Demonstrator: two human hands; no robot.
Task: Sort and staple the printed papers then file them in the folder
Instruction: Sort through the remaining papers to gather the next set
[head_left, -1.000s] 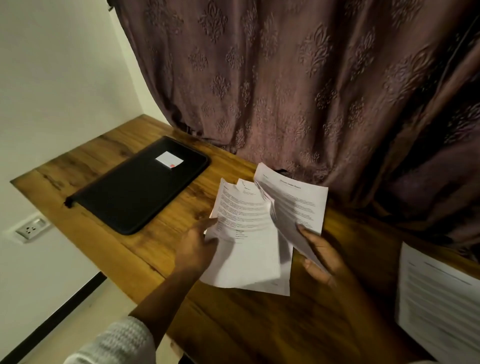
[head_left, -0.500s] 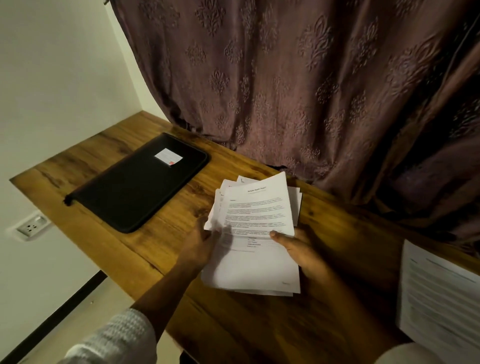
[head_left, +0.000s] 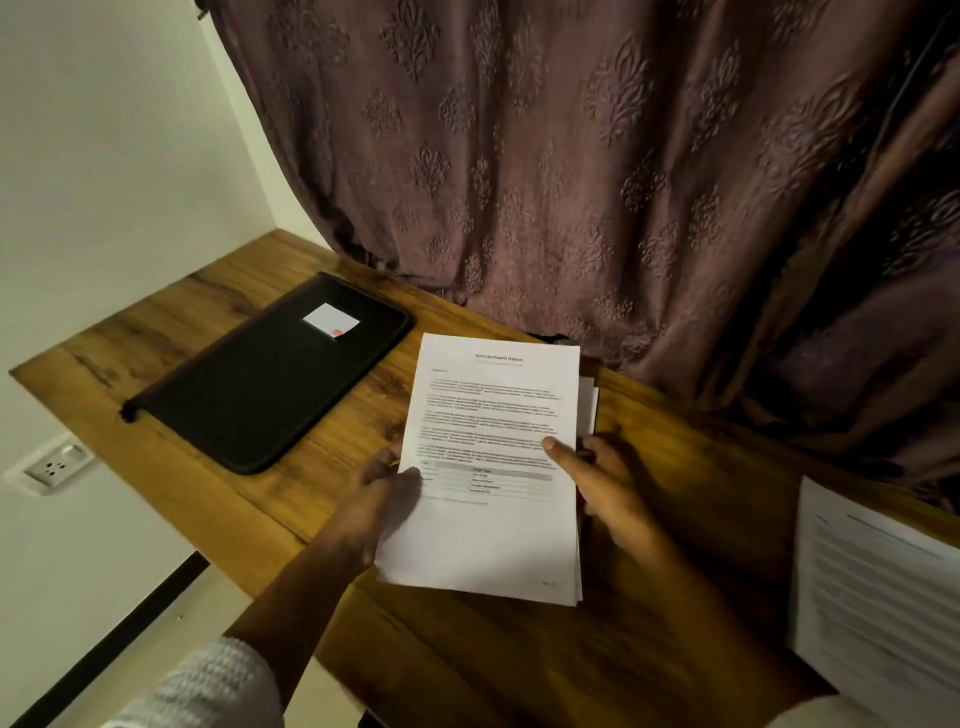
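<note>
gripping paper stack (head_left: 493, 415) at edges — left hand (head_left: 379, 499), right hand (head_left: 608, 488) — folder (head_left: 260, 384) apart.

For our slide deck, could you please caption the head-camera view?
Left hand and right hand grip a paper stack at a wooden desk, closed black folder alongside.

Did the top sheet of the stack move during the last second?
Yes. The top sheet swung left, toward the black folder, and now covers the other sheets.

Dim warm indoor light, deep shadows at right, wide-angle bending at edges, right-hand paper (head_left: 878, 597) blurred
</note>
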